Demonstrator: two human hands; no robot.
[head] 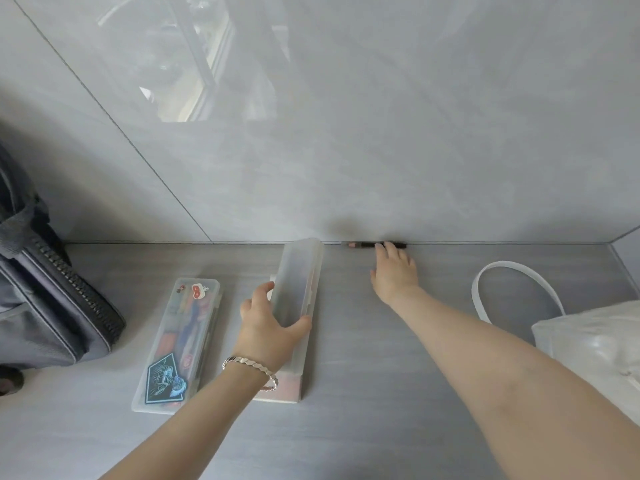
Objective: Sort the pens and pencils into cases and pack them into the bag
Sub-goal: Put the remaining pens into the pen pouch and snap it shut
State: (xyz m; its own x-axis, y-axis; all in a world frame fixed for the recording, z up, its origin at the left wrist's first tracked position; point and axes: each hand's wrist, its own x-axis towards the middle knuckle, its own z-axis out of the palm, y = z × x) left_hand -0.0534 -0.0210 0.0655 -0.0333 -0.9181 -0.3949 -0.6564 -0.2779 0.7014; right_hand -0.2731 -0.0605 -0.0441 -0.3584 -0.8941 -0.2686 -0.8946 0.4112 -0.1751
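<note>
The left grip (268, 322) is wrapping around the raised lid of a frosted case (298, 299), thumb on the lid's left face and fingers curling over its right edge, holding it propped open above the base lying on the grey desk (381, 393). A silver bracelet (251, 370) is sitting on that wrist, nearer than the grip. Just left of this grip, a closed clear case (180, 344) with stickers is lying flat, pens showing inside. Well to its left, a dark zippered bag (52, 306) is resting. Farther out, the right grip (394, 268) is reaching flat, fingers spread open, fingertips touching a dark pencil (363, 244) lying along the wall's base. Right of that grip, a white bag (588, 341) is sitting.
</note>
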